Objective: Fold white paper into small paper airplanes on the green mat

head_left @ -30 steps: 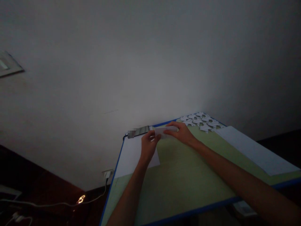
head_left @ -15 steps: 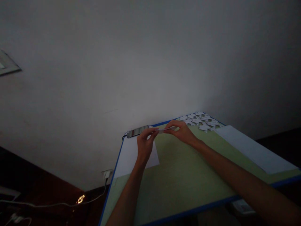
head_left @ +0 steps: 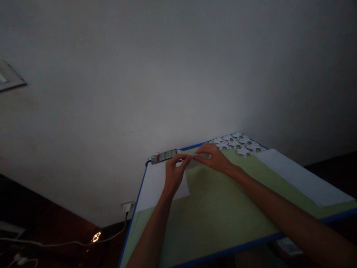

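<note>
A small piece of white paper [head_left: 192, 163] is pinched between both hands, above the far part of the green table. My left hand [head_left: 175, 170] grips its left side with thumb and fingers closed. From the right, my right hand [head_left: 213, 158] pinches the other side the same way. The two thumbs come close together at the paper's middle. Part of the paper is hidden behind the fingers, and the picture is too dim to make out its folds.
A phone [head_left: 166, 156] lies at the table's far left corner, near a white sheet [head_left: 152, 186]. Several folded white paper shapes [head_left: 233, 143] cover the far right corner. More white paper [head_left: 301, 178] lies along the right side. The table [head_left: 223, 212] has blue edges and stands by a wall [head_left: 178, 74].
The paper first faced me, then was tipped nearly edge-on, and now shows some of its face again below the fingers. My left hand shifted left, then back toward the right hand.
</note>
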`<state>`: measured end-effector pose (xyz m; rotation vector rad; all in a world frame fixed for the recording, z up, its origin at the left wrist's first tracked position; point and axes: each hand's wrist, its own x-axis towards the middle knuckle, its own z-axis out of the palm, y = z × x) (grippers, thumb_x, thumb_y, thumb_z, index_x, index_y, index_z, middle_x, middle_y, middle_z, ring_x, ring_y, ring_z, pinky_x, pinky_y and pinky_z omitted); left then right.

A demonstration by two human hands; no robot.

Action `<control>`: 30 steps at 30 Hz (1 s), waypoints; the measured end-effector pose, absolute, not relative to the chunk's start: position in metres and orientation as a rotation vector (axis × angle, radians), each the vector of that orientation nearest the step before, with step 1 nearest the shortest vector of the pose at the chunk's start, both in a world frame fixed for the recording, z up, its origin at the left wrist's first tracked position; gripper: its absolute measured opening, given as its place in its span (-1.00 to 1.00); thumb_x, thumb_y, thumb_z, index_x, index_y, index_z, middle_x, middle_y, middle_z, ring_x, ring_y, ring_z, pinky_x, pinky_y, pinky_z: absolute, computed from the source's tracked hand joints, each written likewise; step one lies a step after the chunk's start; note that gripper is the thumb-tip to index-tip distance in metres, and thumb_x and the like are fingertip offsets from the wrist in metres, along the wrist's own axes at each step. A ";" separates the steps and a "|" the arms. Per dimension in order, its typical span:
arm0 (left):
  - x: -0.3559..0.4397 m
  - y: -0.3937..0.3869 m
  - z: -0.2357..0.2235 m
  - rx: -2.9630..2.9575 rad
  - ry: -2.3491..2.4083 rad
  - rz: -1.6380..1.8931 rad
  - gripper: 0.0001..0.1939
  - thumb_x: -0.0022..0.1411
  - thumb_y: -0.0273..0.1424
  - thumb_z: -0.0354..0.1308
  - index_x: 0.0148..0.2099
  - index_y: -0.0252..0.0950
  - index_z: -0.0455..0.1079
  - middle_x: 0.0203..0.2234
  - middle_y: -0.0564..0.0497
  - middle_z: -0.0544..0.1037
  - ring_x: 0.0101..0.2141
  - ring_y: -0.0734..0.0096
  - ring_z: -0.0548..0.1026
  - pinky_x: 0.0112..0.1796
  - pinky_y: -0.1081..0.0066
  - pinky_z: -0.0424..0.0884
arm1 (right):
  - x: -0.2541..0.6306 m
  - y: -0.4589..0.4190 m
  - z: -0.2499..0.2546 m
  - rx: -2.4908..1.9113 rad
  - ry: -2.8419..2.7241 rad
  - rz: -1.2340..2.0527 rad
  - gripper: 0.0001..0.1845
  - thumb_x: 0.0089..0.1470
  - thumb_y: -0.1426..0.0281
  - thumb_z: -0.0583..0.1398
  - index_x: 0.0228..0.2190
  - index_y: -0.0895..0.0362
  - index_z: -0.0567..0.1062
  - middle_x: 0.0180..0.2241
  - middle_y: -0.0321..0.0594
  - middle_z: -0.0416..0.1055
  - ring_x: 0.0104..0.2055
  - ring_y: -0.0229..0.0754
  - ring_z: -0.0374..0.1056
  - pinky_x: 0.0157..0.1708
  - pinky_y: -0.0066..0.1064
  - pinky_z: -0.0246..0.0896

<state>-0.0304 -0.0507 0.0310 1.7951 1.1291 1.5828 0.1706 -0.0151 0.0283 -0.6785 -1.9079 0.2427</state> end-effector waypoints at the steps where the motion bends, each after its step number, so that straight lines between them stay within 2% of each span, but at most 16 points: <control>1: -0.030 -0.051 0.031 1.797 1.137 1.577 -0.82 0.19 -0.22 0.37 -0.27 -0.22 0.65 -0.35 -0.03 0.66 -0.25 0.26 0.57 -0.20 0.32 0.47 | 0.171 -0.014 0.028 -0.672 -1.926 0.213 -0.77 0.20 0.14 0.32 -0.36 0.03 0.64 -0.34 -0.23 0.61 -0.23 -0.08 0.46 -0.08 -0.18 0.20; 6: -0.030 -0.052 0.032 1.733 1.140 1.574 -0.75 0.20 -0.18 0.35 -0.26 -0.26 0.64 -0.35 -0.05 0.66 -0.30 0.28 0.58 -0.21 0.34 0.47 | 0.170 -0.012 0.028 -0.643 -1.970 0.212 -0.60 0.27 0.05 0.22 -0.37 0.08 0.64 -0.37 -0.19 0.61 -0.27 -0.12 0.45 -0.19 -0.26 0.19; 9: -0.028 -0.051 0.033 1.663 1.120 1.583 -0.71 0.17 -0.16 0.38 -0.19 -0.26 0.64 -0.28 -0.08 0.68 -0.27 0.27 0.60 -0.19 0.33 0.48 | 0.170 -0.011 0.029 -0.614 -1.965 0.243 -0.56 0.29 0.04 0.19 -0.38 0.10 0.64 -0.40 -0.19 0.59 -0.31 -0.15 0.43 -0.23 -0.30 0.22; 24: -0.028 -0.054 0.037 1.636 1.068 1.565 -0.78 0.16 -0.22 0.38 -0.29 -0.27 0.62 -0.36 -0.03 0.65 -0.30 0.31 0.56 -0.23 0.39 0.43 | 0.170 -0.012 0.028 -0.649 -1.957 0.384 -0.65 0.23 0.10 0.27 -0.40 0.09 0.64 -0.39 -0.19 0.58 -0.31 -0.14 0.43 -0.24 -0.31 0.23; 30: -0.025 -0.056 0.036 1.826 1.225 1.575 -0.76 0.31 -0.19 0.22 -0.23 -0.27 0.49 -0.38 -0.01 0.60 -0.35 0.36 0.53 -0.31 0.43 0.39 | 0.166 -0.020 0.033 -0.715 -1.936 0.536 -0.75 0.19 0.19 0.31 -0.39 0.11 0.63 -0.35 -0.20 0.59 -0.27 -0.15 0.44 -0.22 -0.34 0.24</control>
